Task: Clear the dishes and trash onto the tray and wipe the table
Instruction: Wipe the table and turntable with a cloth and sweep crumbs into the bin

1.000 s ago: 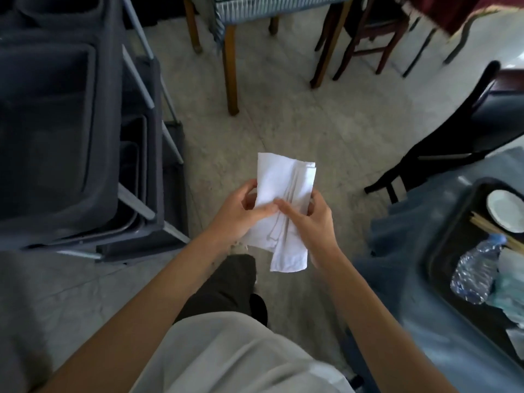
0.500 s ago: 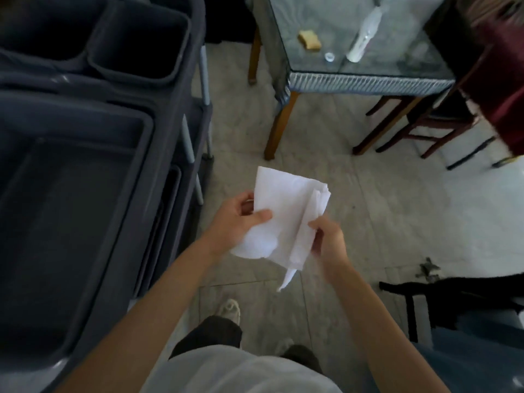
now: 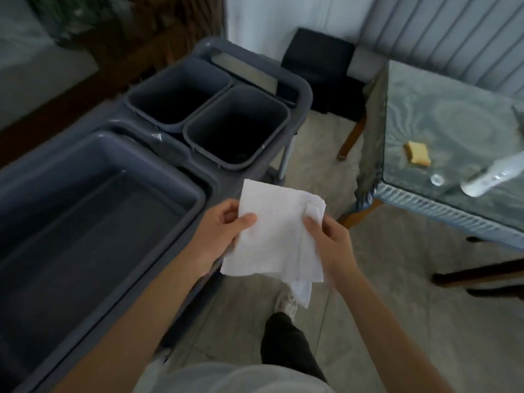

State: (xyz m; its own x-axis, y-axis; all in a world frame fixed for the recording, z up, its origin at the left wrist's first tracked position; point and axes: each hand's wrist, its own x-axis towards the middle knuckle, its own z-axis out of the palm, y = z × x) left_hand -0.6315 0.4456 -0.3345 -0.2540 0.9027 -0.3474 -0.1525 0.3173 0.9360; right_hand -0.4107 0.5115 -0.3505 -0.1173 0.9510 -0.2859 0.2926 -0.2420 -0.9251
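I hold a white cloth (image 3: 276,236) in front of me over the floor. My left hand (image 3: 221,231) pinches its left edge with thumb on top. My right hand (image 3: 329,239) pinches its right edge near a folded corner. A glass-topped table (image 3: 453,120) stands at the right; on it lie a yellow sponge (image 3: 418,153), a small bottle cap (image 3: 436,179) and a clear plastic bottle (image 3: 493,174) on its side.
A grey cart at my left carries a large tub (image 3: 147,154) and two small bins (image 3: 235,126). A black box (image 3: 320,66) stands by the wall. Dark chair legs (image 3: 479,273) show at the right, and my foot (image 3: 286,302) is on the tiled floor.
My view has swung up and left, bringing the cart's bins and the glass table closer. Both hands kept the cloth and spread it wider.
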